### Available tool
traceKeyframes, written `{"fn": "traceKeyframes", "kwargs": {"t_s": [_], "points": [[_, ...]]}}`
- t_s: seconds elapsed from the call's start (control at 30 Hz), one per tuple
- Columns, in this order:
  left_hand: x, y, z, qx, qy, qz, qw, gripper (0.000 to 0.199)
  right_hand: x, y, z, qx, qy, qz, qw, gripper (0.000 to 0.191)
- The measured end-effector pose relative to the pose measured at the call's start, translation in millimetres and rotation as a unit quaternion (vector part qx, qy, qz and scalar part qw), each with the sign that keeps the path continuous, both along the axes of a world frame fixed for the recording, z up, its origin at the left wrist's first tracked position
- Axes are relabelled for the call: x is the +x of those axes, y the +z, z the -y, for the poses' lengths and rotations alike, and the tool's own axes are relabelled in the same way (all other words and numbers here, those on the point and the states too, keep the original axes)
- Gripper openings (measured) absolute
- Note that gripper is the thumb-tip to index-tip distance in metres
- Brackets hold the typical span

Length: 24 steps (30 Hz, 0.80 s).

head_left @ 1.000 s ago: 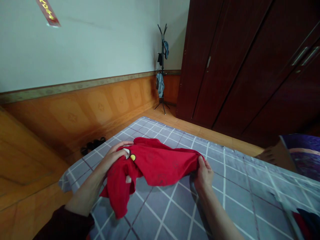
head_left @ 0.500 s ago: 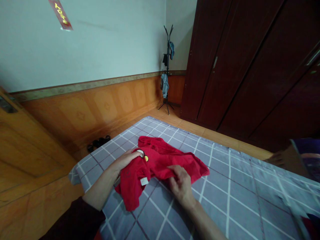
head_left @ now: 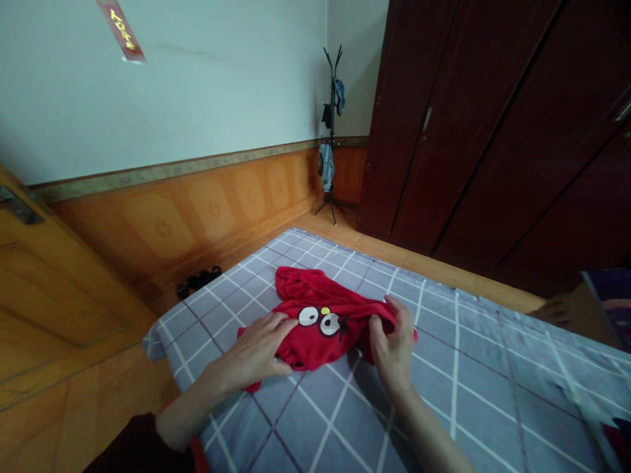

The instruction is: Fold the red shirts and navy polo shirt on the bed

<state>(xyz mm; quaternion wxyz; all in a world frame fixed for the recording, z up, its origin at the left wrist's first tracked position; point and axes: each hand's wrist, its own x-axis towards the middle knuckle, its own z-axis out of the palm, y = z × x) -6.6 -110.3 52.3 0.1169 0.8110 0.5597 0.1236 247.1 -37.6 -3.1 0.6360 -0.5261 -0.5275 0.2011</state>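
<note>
A red shirt (head_left: 315, 351) lies crumpled across the bed, its printed cartoon eyes and small yellow mark facing up. At its left side, my left hand (head_left: 259, 348) has its fingers over the cloth and its thumb along the near edge, gripping the fabric there. My right hand (head_left: 394, 345) pinches the shirt's right part between thumb and fingers and lifts a fold of it. Part of the shirt is hidden under both hands.
The shirt rests on a grey checked bedsheet (head_left: 444, 394). Beyond the bed stand a black coat rack (head_left: 332, 131) with clothes on it and a dark red wardrobe (head_left: 444, 131). Dark shoes (head_left: 200, 281) lie on the floor by the left wall, near a wooden door (head_left: 64, 289).
The shirt has been turned so that the printed eyes now show. My right hand has moved right and up, lifting cloth; my left hand has shifted slightly right and nearer.
</note>
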Motion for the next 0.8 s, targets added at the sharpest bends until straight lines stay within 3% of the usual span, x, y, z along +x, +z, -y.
{"fn": "traceKeyframes", "kwargs": {"t_s": [0.07, 0.13, 0.2, 0.27, 0.33, 0.4, 0.47, 0.53, 0.6, 0.67, 0.8], "points": [[-4, -10.9, 3, -0.010, 0.024, -0.051, 0.998, 0.053, -6, 9.3, 12, 0.115, 0.001, 0.131, 0.985, 0.034], [-12, -19.7, -1, 0.005, 0.077, -0.046, 0.996, 0.045, -14, 14.4, 26, 0.193, 0.045, 0.209, 0.958, 0.033], [-18, -20.1, -7, 0.022, 0.125, 0.020, 0.992, 0.039, -24, 15.5, 41, 0.230, 0.108, 0.260, 0.932, 0.036], [-18, -9.5, -11, 0.017, 0.141, 0.141, 0.980, 0.032, -34, 14.7, 54, 0.244, 0.163, 0.305, 0.906, 0.036], [-10, 9.7, -12, -0.021, 0.115, 0.273, 0.955, 0.024, -43, 13.7, 64, 0.225, 0.194, 0.324, 0.898, 0.038], [2, 31.5, -11, -0.081, 0.069, 0.375, 0.921, 0.017, -50, 12.3, 68, 0.180, 0.203, 0.311, 0.911, 0.048], [13, 49.4, -8, -0.153, 0.026, 0.436, 0.887, 0.017, -52, 9.8, 65, 0.131, 0.201, 0.287, 0.927, 0.056], [20, 59.4, -7, -0.213, -0.006, 0.460, 0.862, 0.021, -49, 6.8, 56, 0.085, 0.205, 0.240, 0.945, 0.045], [21, 60.6, -11, -0.237, -0.011, 0.457, 0.857, 0.022, -43, 4.8, 43, 0.018, 0.224, 0.135, 0.965, 0.028], [19, 54.7, -17, -0.220, 0.008, 0.434, 0.873, 0.021, -37, 5.0, 30, -0.053, 0.243, 0.024, 0.968, 0.019], [13, 35.3, -29, -0.187, 0.036, 0.396, 0.898, 0.019, -31, 10.4, 19, -0.098, 0.264, -0.043, 0.959, 0.026]]}}
